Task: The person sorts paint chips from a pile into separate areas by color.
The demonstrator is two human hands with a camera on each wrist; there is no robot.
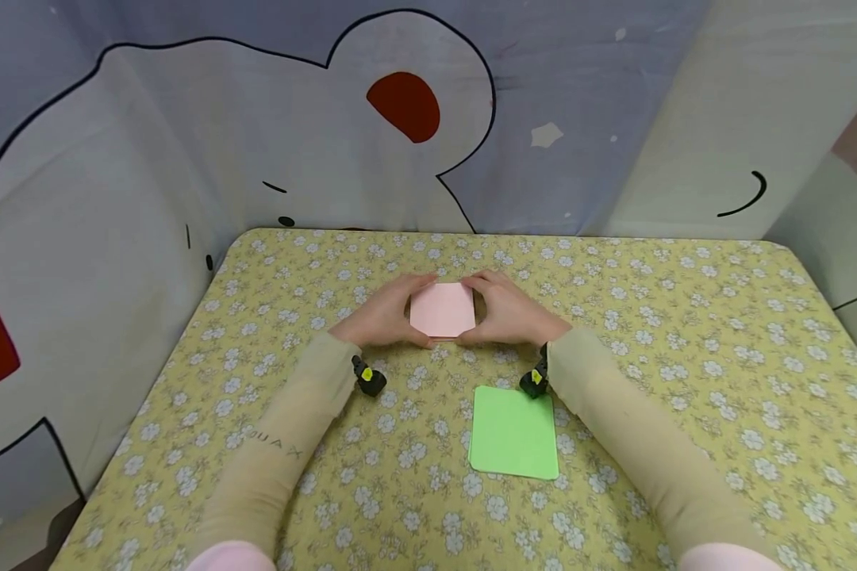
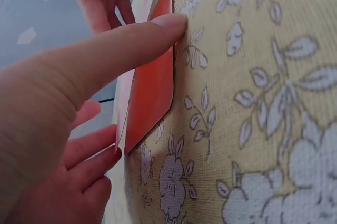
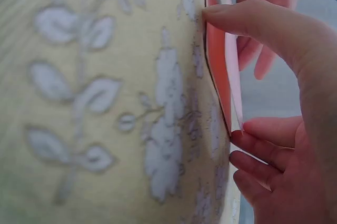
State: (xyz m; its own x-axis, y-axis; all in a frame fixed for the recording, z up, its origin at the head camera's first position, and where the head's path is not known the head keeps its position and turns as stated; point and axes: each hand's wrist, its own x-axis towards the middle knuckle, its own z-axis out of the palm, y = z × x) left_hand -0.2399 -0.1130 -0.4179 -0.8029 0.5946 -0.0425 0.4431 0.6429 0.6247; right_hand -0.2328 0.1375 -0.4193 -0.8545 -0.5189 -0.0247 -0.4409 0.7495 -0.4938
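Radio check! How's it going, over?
Left hand, right hand: fingers holding pink square by its edges. Orange sheet beneath. Green square lies apart, apparently not blocking.

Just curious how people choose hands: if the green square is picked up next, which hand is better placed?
Probably the right hand: the green square lies nearer to it than to the left hand. Both hands hold the pink square, though.

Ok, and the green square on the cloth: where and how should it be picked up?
I'd pinch the green square mid-way along its near edge, coming in low from the person's side. It lies flat on the flowered cloth, so an edge is probably the best hold; the near one is uncovered, while the right wrist's black camera crowds the far right corner.
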